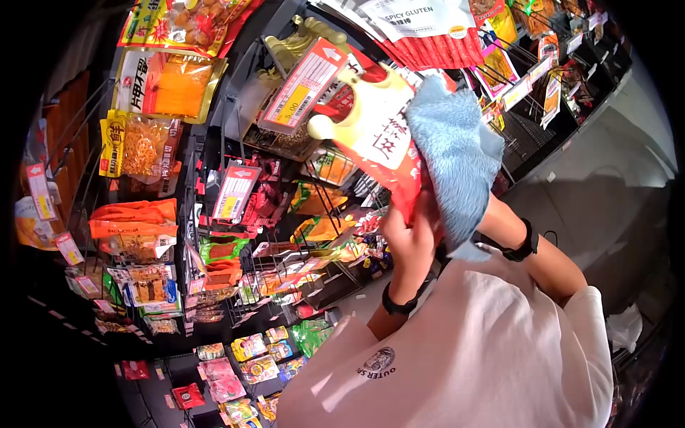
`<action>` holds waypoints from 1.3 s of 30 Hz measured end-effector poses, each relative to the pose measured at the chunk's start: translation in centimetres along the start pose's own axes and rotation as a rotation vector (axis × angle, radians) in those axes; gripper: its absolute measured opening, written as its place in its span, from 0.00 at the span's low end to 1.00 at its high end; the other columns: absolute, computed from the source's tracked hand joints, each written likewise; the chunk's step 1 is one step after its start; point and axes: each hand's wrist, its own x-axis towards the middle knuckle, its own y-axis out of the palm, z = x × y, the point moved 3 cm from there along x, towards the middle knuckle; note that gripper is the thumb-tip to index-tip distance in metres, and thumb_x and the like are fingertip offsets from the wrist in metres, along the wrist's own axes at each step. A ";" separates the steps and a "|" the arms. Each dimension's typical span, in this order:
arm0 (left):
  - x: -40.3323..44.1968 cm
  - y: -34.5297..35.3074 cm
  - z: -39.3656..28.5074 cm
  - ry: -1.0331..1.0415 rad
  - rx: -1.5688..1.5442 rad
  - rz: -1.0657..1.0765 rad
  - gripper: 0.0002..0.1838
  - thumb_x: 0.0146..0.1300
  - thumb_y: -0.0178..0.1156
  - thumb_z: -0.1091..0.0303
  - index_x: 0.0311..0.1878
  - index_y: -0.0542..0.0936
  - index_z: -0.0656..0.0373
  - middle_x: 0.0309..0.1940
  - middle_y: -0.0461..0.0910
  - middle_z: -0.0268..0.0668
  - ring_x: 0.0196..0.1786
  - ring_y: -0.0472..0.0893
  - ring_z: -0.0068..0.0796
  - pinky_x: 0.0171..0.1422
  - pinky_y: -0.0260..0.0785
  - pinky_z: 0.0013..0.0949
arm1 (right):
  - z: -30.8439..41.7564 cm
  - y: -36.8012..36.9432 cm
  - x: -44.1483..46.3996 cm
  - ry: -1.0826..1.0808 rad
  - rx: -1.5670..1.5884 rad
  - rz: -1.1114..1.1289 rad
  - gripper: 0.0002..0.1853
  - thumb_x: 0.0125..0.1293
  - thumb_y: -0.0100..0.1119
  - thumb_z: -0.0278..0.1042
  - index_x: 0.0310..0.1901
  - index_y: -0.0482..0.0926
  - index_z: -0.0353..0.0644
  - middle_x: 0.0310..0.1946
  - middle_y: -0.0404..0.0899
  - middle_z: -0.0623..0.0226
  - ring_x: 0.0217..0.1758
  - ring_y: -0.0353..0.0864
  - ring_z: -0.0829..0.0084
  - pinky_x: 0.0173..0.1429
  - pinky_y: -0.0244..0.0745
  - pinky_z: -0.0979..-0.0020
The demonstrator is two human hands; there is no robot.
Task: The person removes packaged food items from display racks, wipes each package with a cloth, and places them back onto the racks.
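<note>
My left hand [412, 237] is closed around the lower end of a red and white snack bag [385, 139], which is raised in front of the shelves. A blue cloth [457, 150] hangs over my right hand [492, 215] and lies against the bag's right side. The cloth hides the fingers of that hand, but it is held up there. Near the bag's upper left is a price tag [303, 85] reading 5.00, in front of a rack bin.
Hanging snack packs fill the racks on the left, among them an orange pack [175, 85]. A white spicy gluten pack [421, 20] hangs above the cloth. Wire hooks with price tags [235, 192] stick out. Grey floor [606, 185] lies to the right.
</note>
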 end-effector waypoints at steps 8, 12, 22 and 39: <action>1.0 0.1 -0.4 0.148 -0.018 -0.050 0.16 0.67 0.53 0.78 0.57 0.73 0.70 0.41 0.83 0.39 0.42 0.80 0.23 0.48 0.71 0.29 | 3.7 2.0 0.0 0.014 0.181 0.087 0.25 0.63 0.57 0.40 0.61 0.71 0.40 0.62 0.68 0.51 0.67 0.66 0.50 0.72 0.56 0.52; 0.1 0.0 0.4 -0.040 -0.095 -0.028 0.12 0.67 0.57 0.75 0.52 0.77 0.70 0.45 0.81 0.37 0.46 0.78 0.24 0.52 0.69 0.29 | 1.0 0.0 0.4 -0.111 0.064 0.010 0.28 0.62 0.61 0.44 0.62 0.72 0.42 0.58 0.74 0.52 0.62 0.72 0.51 0.70 0.60 0.53; 1.4 -1.0 2.0 -0.416 -0.534 -0.064 0.19 0.71 0.56 0.69 0.63 0.70 0.63 0.56 0.76 0.35 0.56 0.77 0.25 0.60 0.69 0.33 | -0.2 -6.1 1.1 0.162 0.427 -0.221 0.26 0.55 0.67 0.32 0.55 0.73 0.32 0.47 0.78 0.54 0.51 0.78 0.66 0.57 0.72 0.67; 5.3 -2.8 6.6 -0.150 -0.201 -0.046 0.05 0.70 0.57 0.69 0.45 0.77 0.58 0.29 0.76 0.24 0.26 0.70 0.10 0.28 0.60 0.19 | 2.7 -1.1 0.9 0.344 0.319 0.032 0.15 0.66 0.53 0.36 0.51 0.76 0.38 0.50 0.75 0.52 0.55 0.73 0.54 0.63 0.67 0.59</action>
